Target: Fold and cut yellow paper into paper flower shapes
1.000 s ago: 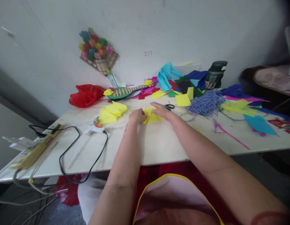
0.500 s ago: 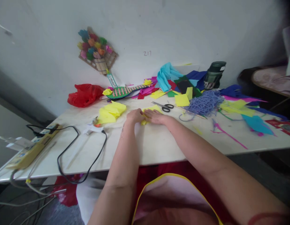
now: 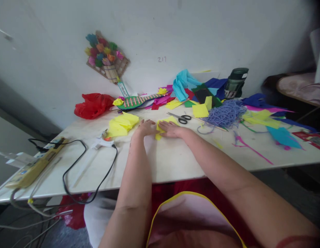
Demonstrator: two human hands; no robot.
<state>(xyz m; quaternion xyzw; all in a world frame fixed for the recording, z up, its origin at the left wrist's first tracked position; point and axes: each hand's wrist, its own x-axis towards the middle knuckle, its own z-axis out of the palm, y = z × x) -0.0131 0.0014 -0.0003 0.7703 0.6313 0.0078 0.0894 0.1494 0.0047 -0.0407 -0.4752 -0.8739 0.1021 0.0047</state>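
Since the earlier frames both hands have drawn together, the right hand (image 3: 171, 129) sliding left off the sheet's far edge until it lies just beside the left hand (image 3: 145, 128). Nearest the camera, the person's lap and a yellow-trimmed garment are cut off by the lower edge. Both forearms stretch forward over the counter (image 3: 175, 158), palms down. The yellow paper (image 3: 163, 123) lies flat under them, mostly hidden; only its far edge and a near corner between the hands show. Both hands are flat and unclenched, fingers spread, pressing on the paper without gripping it. Just beyond lie scissors (image 3: 181, 117), and leftward a stack of yellow sheets (image 3: 122, 123).
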